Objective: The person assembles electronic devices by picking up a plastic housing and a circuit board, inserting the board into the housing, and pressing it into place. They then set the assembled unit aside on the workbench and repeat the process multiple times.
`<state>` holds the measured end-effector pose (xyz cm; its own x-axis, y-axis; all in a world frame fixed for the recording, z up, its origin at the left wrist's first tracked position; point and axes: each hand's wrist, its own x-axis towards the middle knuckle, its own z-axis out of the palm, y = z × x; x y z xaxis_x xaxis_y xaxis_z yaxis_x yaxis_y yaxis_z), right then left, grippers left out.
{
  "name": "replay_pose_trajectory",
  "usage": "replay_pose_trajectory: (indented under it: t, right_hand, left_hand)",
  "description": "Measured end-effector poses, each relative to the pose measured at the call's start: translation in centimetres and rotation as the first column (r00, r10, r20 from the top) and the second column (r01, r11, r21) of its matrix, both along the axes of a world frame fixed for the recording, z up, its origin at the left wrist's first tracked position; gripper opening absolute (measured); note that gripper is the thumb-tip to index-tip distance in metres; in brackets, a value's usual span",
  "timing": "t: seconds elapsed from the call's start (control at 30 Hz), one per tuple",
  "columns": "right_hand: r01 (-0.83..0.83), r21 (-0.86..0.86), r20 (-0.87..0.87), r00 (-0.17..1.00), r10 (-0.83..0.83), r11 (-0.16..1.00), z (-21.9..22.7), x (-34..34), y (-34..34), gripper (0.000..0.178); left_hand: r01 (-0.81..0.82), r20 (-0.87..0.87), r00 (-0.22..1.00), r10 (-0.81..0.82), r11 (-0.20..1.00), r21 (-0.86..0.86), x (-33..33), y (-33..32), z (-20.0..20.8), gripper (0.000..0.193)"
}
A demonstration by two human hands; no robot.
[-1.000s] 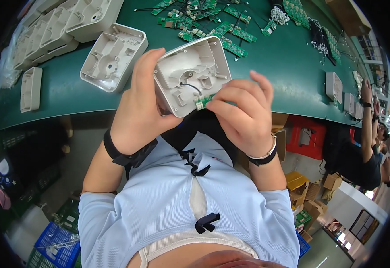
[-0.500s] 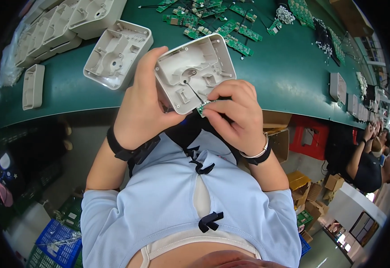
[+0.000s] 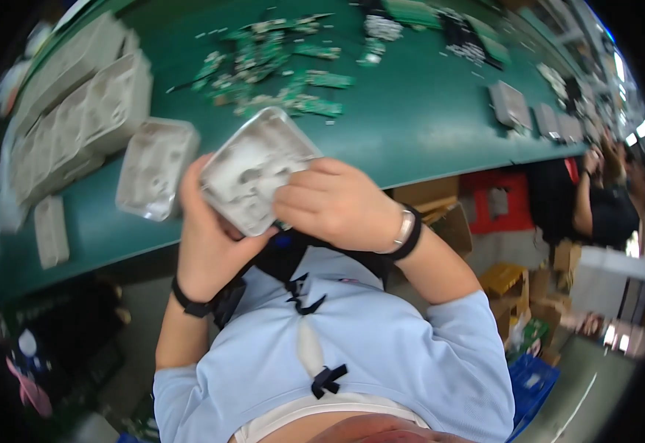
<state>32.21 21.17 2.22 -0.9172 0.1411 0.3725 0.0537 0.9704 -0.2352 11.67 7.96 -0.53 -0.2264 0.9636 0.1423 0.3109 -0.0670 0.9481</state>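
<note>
My left hand [image 3: 208, 240] grips a white plastic housing [image 3: 223, 171] by its left side and near corner, thumb and fingers spread round it. The housing is tilted, its hollow inside turned up, with posts and ribs blurred by motion. Over its right wall lies my right hand [image 3: 341, 203], fingers curled together at the near right part of the inside. Whatever those fingertips hold is hidden behind the hand. Just left of my left hand, a similar open housing [image 3: 156, 166] rests on the green table [image 3: 404, 129].
Stacked white housings [image 3: 90, 111] and a narrow white part [image 3: 51, 232] occupy the left. Several green circuit boards [image 3: 263, 55] with wires lie scattered beyond my hands. More grey-white housings [image 3: 511, 105] stand at right, near another person [image 3: 606, 199]. Cardboard boxes [image 3: 511, 288] sit below the table.
The view has swung, shifting the table's contents. My right hand, earlier pinching a small green circuit board with a wire at the housing's near corner, now covers the right wall, hiding the board.
</note>
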Motion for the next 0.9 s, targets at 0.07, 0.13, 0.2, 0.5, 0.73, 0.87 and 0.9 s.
replay_pose_trajectory:
  t: [0.07, 0.13, 0.2, 0.5, 0.73, 0.87, 0.9]
  right_hand:
    - [-0.031, 0.044, 0.017, 0.999, 0.030, 0.999, -0.1, 1.3, 0.0, 0.023]
    - [-0.008, 0.038, -0.108, 0.994, 0.012, 0.999, -0.1, 2.7, 0.0, 0.021]
    - [0.023, 0.046, -0.158, 0.987, -0.016, 0.999, 0.0, 4.8, 0.0, 0.020]
    - [0.609, 0.251, -0.188, 0.793, -0.579, 0.752, 1.3, 23.3, 10.2, 0.023]
    - [0.725, 0.200, -0.040, 0.678, -0.734, 0.659, -0.7, 29.6, 15.5, 0.018]
    - [0.748, 0.255, -0.040, 0.641, -0.766, 0.613, -1.1, 31.8, 16.7, 0.018]
    - [0.759, 0.285, -0.036, 0.618, -0.785, 0.585, -1.1, 32.9, 17.0, 0.019]
  left_hand:
    - [-0.012, 0.131, 0.991, 0.026, 0.994, -0.109, 0.3, -0.6, 1.3, 0.121]
    - [0.065, 0.134, 0.990, -0.045, 0.987, -0.146, 0.1, -0.6, 2.6, 0.121]
    - [0.126, 0.146, 0.984, -0.103, 0.980, -0.154, -1.2, -1.2, 3.2, 0.121]
    - [-0.462, -0.692, 0.586, 0.422, 0.875, 0.142, -8.6, -5.0, 2.0, 0.111]
    - [-0.437, -0.483, 0.799, 0.357, 0.898, -0.059, -9.0, -4.0, 0.6, 0.110]
    - [-0.493, -0.484, 0.771, 0.413, 0.869, -0.043, -8.7, -3.9, 0.1, 0.110]
    - [-0.502, -0.490, 0.765, 0.418, 0.864, -0.046, -8.7, -3.9, -0.3, 0.110]
